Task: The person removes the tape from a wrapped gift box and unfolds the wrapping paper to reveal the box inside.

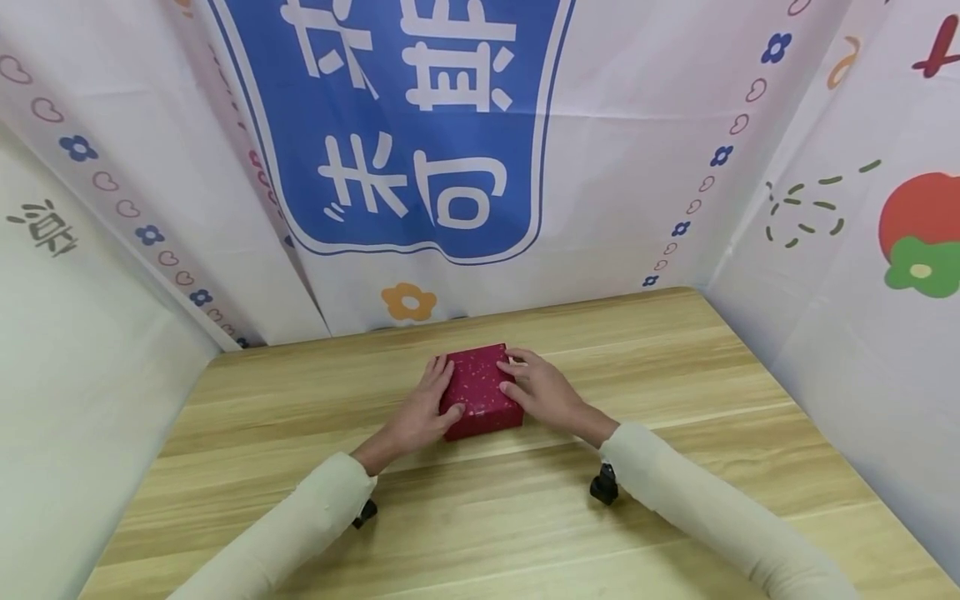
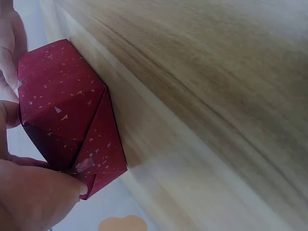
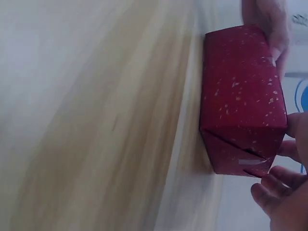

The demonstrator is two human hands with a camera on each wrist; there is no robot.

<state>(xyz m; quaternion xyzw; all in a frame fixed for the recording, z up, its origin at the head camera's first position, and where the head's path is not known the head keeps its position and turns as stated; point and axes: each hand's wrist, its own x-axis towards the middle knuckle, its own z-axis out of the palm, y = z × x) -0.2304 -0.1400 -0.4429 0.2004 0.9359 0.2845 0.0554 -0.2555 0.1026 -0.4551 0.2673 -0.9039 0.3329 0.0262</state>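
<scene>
A box wrapped in dark red speckled paper rests on the wooden table, its folded paper ends facing left and right. My left hand holds its left end, the thumb at the near top corner and the fingers along the left edge. In the left wrist view, the folded end of the wrapped box shows a dark hollow and a small piece of tape. My right hand touches the right top edge with loosely bent fingers. A strip of clear tape lies on the right end fold.
The wood-grain table runs back to a white printed cloth with a blue sign pattern. White cloth walls stand at left and right. Black wrist cameras hang below the sleeves.
</scene>
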